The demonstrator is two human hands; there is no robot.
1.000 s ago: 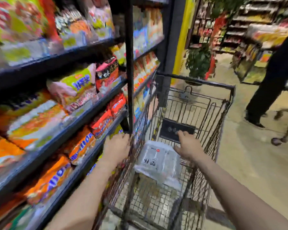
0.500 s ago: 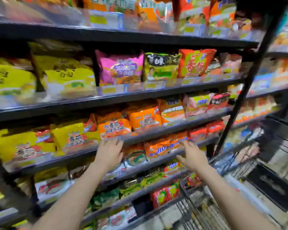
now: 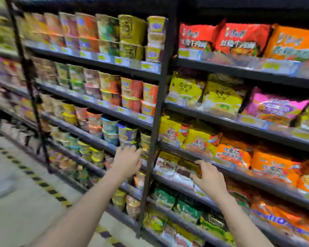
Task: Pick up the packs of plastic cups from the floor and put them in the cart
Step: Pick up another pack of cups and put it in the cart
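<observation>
Neither the cart nor any pack of plastic cups shows in the head view now. My left hand (image 3: 128, 160) is raised in front of the shelving, fingers relaxed and spread, holding nothing. My right hand (image 3: 208, 177) is raised beside it at about the same height, fingers loosely extended and empty. Both forearms reach up from the bottom of the frame toward the shelves. The picture is blurred by motion.
Black metal shelving (image 3: 155, 111) fills the view, with cup noodles (image 3: 127, 134) on the left bay and bagged noodles (image 3: 202, 139) on the right. Grey floor (image 3: 16, 202) with a yellow-black striped line (image 3: 48, 189) lies at the lower left.
The view has swung left: the cart and the pack inside it have left the frame, and shelves of cup noodles and the floor came in. Both hands stay raised and empty.
</observation>
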